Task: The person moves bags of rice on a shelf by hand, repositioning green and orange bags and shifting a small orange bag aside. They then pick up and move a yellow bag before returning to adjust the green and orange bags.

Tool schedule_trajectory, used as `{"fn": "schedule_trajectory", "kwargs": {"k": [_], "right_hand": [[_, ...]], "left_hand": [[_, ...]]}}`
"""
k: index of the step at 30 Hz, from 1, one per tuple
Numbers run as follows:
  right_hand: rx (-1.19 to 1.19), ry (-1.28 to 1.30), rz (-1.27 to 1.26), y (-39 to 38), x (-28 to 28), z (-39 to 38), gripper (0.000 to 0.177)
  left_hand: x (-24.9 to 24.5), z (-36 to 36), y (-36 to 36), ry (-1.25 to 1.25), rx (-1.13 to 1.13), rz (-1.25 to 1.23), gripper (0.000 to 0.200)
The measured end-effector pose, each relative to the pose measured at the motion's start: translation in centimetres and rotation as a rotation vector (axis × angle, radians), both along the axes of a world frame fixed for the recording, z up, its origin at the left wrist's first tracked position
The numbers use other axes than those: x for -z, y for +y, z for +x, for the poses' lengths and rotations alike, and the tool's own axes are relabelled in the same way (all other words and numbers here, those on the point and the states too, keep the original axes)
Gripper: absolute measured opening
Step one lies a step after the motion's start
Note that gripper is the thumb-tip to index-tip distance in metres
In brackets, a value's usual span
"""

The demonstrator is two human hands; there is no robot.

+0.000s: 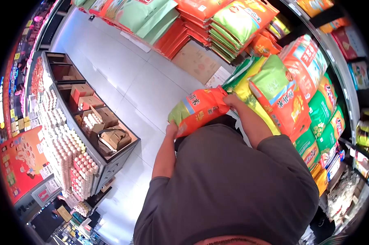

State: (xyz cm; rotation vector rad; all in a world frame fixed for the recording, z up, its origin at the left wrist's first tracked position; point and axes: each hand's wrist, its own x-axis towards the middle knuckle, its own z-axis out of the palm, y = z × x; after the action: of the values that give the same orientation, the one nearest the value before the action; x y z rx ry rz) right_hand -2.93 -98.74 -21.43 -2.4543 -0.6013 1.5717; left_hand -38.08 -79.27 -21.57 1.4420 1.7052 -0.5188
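Note:
An orange and green rice bag (199,108) is held in front of my body, tilted with its right end higher. My left hand (172,129) grips its green lower-left end, with the fingers partly hidden. My right hand (232,101) is closed on the orange right end. Just right of that hand lies a yellow bag (256,98), partly under a similar orange and green rice bag (280,96) on a pile.
Flat stacks of bags (241,24) stand ahead, beside a cardboard sheet (196,61). To the left is an egg display (64,143) with compartments holding boxes (86,96). Grey tiled floor (123,77) runs between. Shelving (335,45) curves along the right.

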Motion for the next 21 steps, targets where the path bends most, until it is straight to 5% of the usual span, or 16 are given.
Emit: {"fn": "schedule_trajectory", "kwargs": {"k": [2,6,7,8,10,12,14,17,19,21], "right_hand": [[-0.045,-0.007,-0.070,1.8,-1.8,0.4,0.052],[0.135,0.010,-0.048,4.2,-1.3,1.0,0.053],[0.280,0.030,0.001,5.2,0.1,1.4,0.053],[0.429,0.055,0.045,5.4,1.1,0.8,0.053],[0.427,0.040,0.064,6.8,-0.5,1.5,0.048],[0.070,-0.233,0.426,7.0,1.3,1.6,0.045],[0.158,-0.314,0.450,8.1,-1.7,1.8,0.042],[0.189,-0.162,0.145,9.1,-5.6,1.5,0.032],[0.590,-0.164,0.234,9.4,-4.9,2.0,0.042],[0.707,-0.046,0.239,9.6,-8.1,2.8,0.040]], "left_hand": [[-1.0,1.3,2.8,0.003,0.223,0.028,0.072],[-1.8,4.1,8.4,-0.022,0.233,-0.003,0.065],[-2.9,4.5,9.4,-0.039,0.559,0.112,0.072],[-3.9,4.3,9.8,-0.035,0.573,0.099,0.072],[-4.6,6.8,12.2,-0.063,0.242,0.003,0.078],[-1.1,6.7,15.1,-0.133,0.346,0.093,0.082],[0.5,7.5,17.1,-0.138,0.248,0.057,0.084],[-0.2,8.9,18.7,-0.207,0.220,-0.030,0.086],[0.2,9.7,19.6,-0.249,0.186,-0.060,0.085],[-1.8,10.4,19.5,-0.302,0.136,-0.141,0.085]]}}
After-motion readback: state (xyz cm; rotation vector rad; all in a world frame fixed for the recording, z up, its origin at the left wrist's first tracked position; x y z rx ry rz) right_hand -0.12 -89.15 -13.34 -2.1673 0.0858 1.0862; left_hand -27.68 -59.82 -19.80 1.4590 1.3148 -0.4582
